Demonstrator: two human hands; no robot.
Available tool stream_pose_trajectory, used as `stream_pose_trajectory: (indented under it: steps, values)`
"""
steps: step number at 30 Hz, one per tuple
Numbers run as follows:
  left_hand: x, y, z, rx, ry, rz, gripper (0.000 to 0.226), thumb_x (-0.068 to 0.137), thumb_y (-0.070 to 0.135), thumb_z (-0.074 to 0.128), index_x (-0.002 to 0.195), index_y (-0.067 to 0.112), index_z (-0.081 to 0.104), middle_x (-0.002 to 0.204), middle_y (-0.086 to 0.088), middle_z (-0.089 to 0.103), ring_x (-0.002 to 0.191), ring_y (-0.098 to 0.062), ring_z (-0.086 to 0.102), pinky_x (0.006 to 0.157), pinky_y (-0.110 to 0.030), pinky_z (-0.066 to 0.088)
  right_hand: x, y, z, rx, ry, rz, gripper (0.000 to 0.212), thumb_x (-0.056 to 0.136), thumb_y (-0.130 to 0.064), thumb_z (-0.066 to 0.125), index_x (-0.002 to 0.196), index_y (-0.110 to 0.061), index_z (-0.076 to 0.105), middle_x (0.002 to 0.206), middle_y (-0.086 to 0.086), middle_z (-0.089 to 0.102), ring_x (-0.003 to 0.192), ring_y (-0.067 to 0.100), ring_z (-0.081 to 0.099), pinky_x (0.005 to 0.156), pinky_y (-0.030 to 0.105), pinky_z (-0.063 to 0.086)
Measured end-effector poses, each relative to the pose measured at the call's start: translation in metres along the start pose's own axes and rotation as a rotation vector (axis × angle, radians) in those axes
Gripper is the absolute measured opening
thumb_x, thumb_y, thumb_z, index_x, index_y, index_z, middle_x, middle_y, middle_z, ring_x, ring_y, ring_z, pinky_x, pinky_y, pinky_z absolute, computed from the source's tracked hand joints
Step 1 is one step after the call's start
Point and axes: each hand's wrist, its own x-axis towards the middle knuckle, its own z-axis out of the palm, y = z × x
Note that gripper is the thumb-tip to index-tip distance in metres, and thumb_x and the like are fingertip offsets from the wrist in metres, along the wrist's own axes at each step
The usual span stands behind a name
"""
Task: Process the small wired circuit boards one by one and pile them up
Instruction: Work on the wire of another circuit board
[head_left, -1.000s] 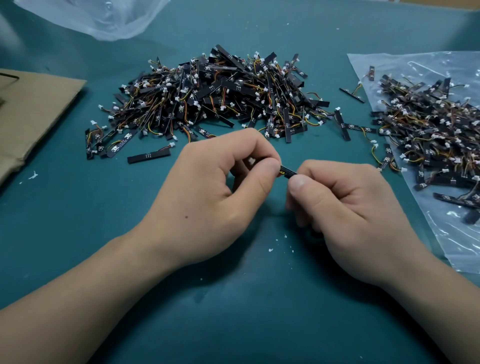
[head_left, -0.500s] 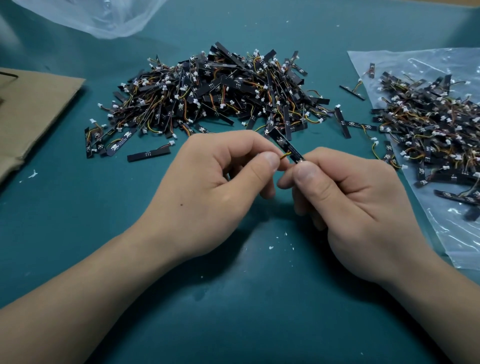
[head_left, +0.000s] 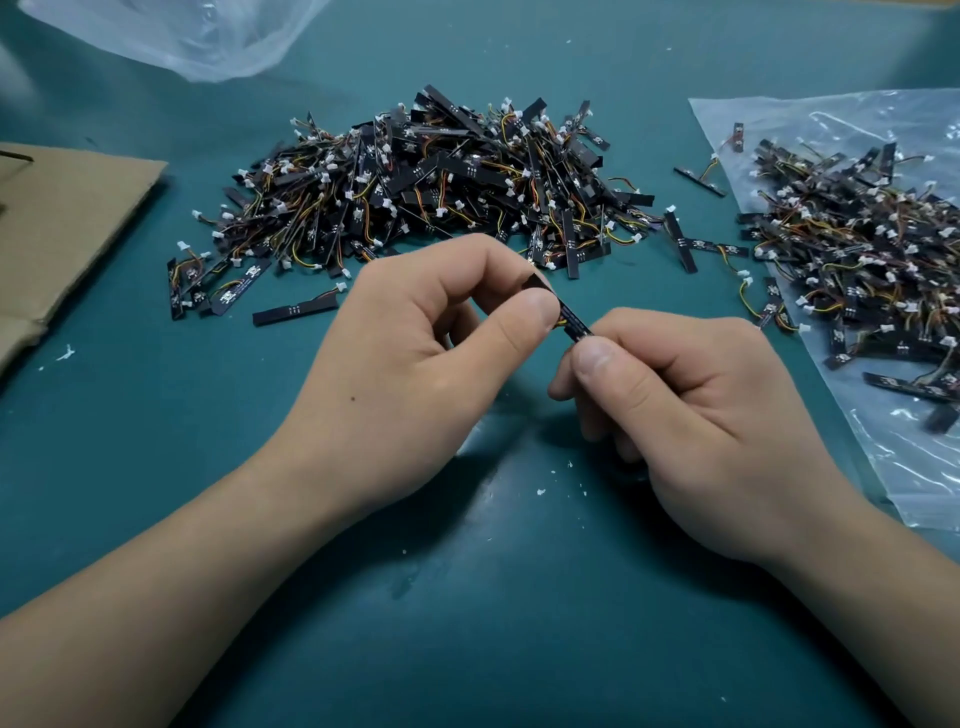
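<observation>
Pinching one small black circuit board (head_left: 574, 321) between them, the left hand (head_left: 415, 353) and right hand (head_left: 691, 426) meet over the middle of the teal tabletop (head_left: 467, 623), each gripping an end of it with thumb and curled forefinger. Beyond the hands lies a large pile (head_left: 441, 192) of wired boards. A second pile (head_left: 857, 270) sits on a clear plastic sheet (head_left: 924, 467) to the right, and cardboard (head_left: 67, 223) lies at the left edge.

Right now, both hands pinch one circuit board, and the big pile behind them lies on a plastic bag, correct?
No. The head view shows the big pile lying directly on the teal table; left hand and right hand do pinch one circuit board.
</observation>
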Motion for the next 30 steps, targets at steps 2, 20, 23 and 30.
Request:
stream_pose_trajectory:
  steps: [2,20,23,30]
  values:
    - [0.000,0.001,0.000,0.004,-0.008,0.005,0.015,0.095,0.021,0.065,0.083,0.014,0.067,0.071,-0.011,0.062,0.059,-0.033,0.049,0.050,-0.037,0.037,-0.001,-0.001,0.000,0.007,0.006,0.010,0.031,0.099,-0.036,0.050,0.079,-0.024,0.069,0.061,0.002,0.061,0.053,0.019,0.055,0.051,0.025,0.042]
    - [0.004,0.003,-0.001,0.087,-0.129,-0.104,0.024,0.090,0.023,0.059,0.071,0.009,0.060,0.061,-0.011,0.058,0.055,-0.018,0.047,0.053,-0.031,0.039,0.007,0.000,-0.003,0.018,-0.017,0.071,0.030,0.092,-0.036,0.050,0.071,-0.021,0.064,0.057,-0.004,0.060,0.051,0.013,0.054,0.051,0.019,0.040]
    - [0.003,0.002,0.000,0.110,-0.142,-0.109,0.025,0.090,0.026,0.057,0.070,0.011,0.060,0.062,-0.008,0.060,0.059,-0.022,0.052,0.057,-0.034,0.043,0.009,0.002,-0.004,0.050,-0.007,0.102,0.029,0.090,-0.037,0.050,0.071,-0.020,0.064,0.054,-0.001,0.057,0.049,0.011,0.050,0.049,0.020,0.038]
    - [0.005,0.001,-0.001,0.139,-0.118,-0.105,0.024,0.094,0.028,0.057,0.074,0.015,0.061,0.062,-0.005,0.061,0.059,-0.020,0.052,0.056,-0.032,0.043,0.015,0.004,-0.004,0.117,0.010,0.125,0.028,0.092,-0.037,0.051,0.076,-0.021,0.066,0.056,-0.005,0.061,0.048,0.011,0.051,0.050,0.024,0.041]
